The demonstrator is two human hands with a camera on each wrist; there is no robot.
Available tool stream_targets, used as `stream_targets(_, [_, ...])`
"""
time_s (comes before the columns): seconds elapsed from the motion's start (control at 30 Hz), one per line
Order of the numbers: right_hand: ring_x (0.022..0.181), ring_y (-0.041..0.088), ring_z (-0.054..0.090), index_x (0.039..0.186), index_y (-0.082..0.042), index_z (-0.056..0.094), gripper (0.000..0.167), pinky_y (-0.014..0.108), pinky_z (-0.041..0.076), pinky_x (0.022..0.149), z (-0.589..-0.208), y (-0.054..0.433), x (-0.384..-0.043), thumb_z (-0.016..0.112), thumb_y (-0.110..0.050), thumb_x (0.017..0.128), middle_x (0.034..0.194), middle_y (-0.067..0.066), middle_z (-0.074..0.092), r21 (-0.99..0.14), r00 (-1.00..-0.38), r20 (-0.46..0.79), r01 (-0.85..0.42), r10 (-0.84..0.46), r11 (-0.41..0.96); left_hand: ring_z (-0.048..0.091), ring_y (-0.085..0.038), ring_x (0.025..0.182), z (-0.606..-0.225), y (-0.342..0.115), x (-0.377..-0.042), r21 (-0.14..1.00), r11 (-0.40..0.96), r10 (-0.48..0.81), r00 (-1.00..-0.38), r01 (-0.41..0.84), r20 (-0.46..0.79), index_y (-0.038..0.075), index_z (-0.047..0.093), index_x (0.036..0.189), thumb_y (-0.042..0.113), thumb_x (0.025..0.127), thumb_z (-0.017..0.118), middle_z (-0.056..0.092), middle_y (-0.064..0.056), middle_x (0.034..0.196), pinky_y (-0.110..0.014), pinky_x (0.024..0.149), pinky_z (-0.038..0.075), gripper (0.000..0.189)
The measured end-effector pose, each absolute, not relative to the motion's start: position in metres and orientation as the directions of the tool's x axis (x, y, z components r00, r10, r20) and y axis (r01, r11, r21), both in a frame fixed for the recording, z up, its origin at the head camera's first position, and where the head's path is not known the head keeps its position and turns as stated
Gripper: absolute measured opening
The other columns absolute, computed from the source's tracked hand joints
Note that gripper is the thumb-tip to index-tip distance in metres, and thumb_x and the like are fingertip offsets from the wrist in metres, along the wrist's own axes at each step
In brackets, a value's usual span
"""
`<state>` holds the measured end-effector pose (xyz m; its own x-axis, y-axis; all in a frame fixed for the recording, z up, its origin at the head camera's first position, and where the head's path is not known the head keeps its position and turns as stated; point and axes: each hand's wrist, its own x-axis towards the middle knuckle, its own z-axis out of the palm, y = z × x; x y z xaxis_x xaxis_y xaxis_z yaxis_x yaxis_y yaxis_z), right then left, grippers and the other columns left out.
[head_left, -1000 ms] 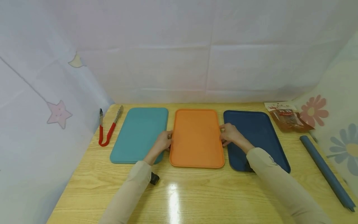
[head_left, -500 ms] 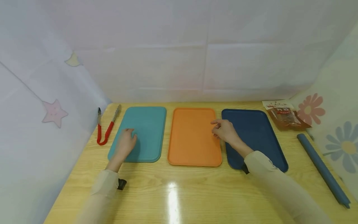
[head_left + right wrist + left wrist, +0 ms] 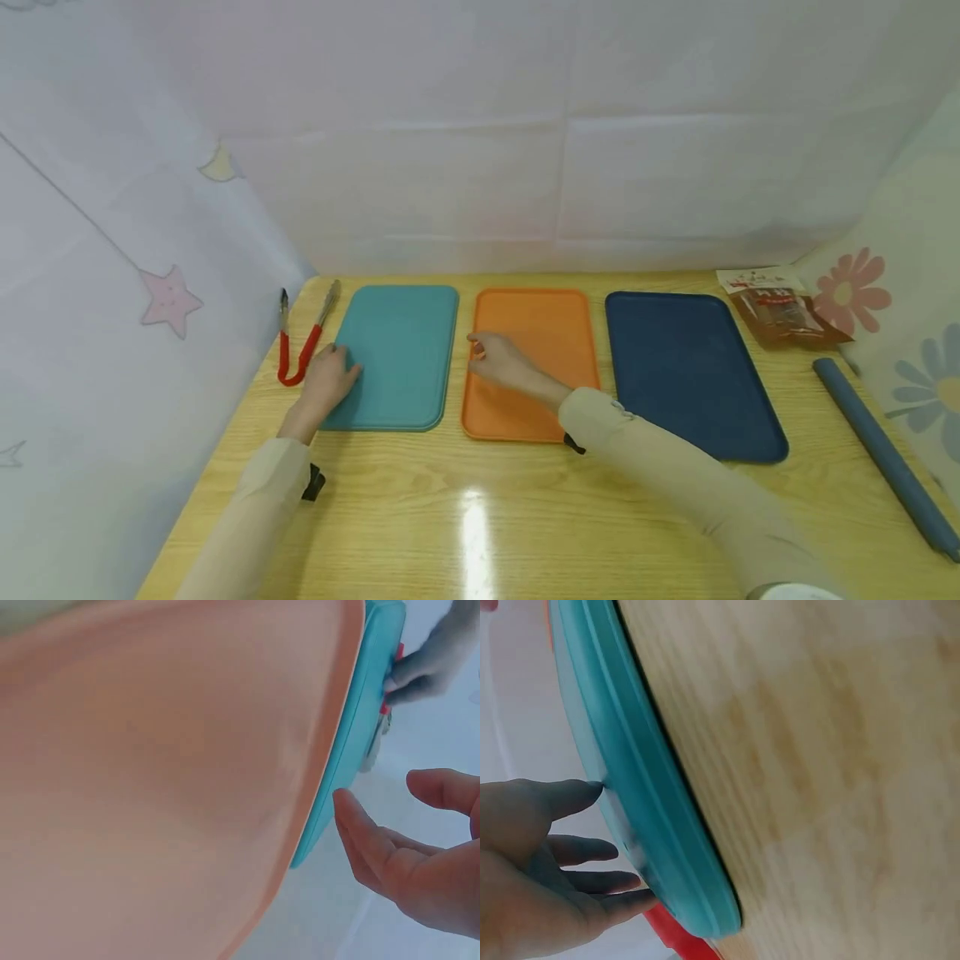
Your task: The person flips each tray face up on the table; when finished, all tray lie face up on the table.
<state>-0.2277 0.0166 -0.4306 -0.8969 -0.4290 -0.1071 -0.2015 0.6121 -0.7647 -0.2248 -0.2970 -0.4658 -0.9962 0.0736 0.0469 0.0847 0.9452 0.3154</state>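
A teal tray (image 3: 397,358) lies on the left of the wooden table, its side showing layered ridges in the left wrist view. My left hand (image 3: 325,386) is at its left edge, and the thumb and fingertips meet the rim (image 3: 641,772). Right of it is an orange tray (image 3: 536,312). Over that tray's left part hovers my right hand (image 3: 510,365), fingers loosely bent toward the teal tray with nothing between them. In the right wrist view the right hand (image 3: 420,855) stays apart from the teal tray (image 3: 349,742).
A navy tray (image 3: 690,375) lies to the right. Red-handled tongs (image 3: 300,354) stand spread at the left edge. A brown food packet (image 3: 783,312) is at the back right, with a grey-blue roll (image 3: 885,454) along the right edge. A white curtain (image 3: 450,167) hangs behind.
My left hand has left the orange tray's edge and moved left to the teal tray's left edge. My right hand has let go of the orange tray's right edge and crossed left over it.
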Motion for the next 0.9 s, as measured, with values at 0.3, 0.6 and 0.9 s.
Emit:
stream_targets(0.3, [0.038, 0.006, 0.030, 0.145, 0.006, 0.037, 0.053, 0.019, 0.032, 0.040, -0.451, -0.036, -0.236, 0.052, -0.004, 0.094, 0.081, 0.008, 0.060, -0.662, -0.873, -0.132, -0.275, -0.470, 0.697, 0.049, -0.054, 0.114, -0.460, -0.304, -0.230, 0.333, 0.943, 0.055, -0.995, 0.023, -0.087, -0.026, 0.042, 0.127, 0.016, 0.098, 0.055, 0.047, -0.043, 0.125, -0.058, 0.093, 0.044, 0.053])
stream_targets(0.6, [0.074, 0.019, 0.055, 0.135, 0.006, 0.046, 0.046, 0.033, 0.043, 0.086, -0.458, -0.058, -0.242, 0.054, -0.008, 0.092, 0.092, 0.011, 0.067, -0.497, -0.892, -0.133, -0.317, -0.432, 0.807, 0.046, -0.054, 0.118, -0.463, -0.313, -0.250, 0.371, 0.928, 0.069, -0.993, 0.031, -0.091, -0.022, 0.038, 0.134, 0.021, 0.097, 0.057, 0.043, -0.041, 0.131, -0.059, 0.095, 0.042, 0.060])
stream_targets(0.9, [0.135, 0.033, 0.033, 0.147, -0.006, 0.039, 0.057, 0.040, 0.042, 0.094, -0.465, -0.057, -0.234, 0.054, -0.013, 0.093, 0.147, 0.012, 0.043, -0.736, -0.930, -0.195, -0.070, -0.310, 0.673, 0.047, -0.052, 0.119, -0.465, -0.317, -0.249, 0.449, 0.894, 0.031, -0.994, -0.020, -0.105, -0.019, 0.042, 0.134, 0.023, 0.094, 0.062, 0.042, -0.039, 0.134, -0.059, 0.095, 0.042, 0.062])
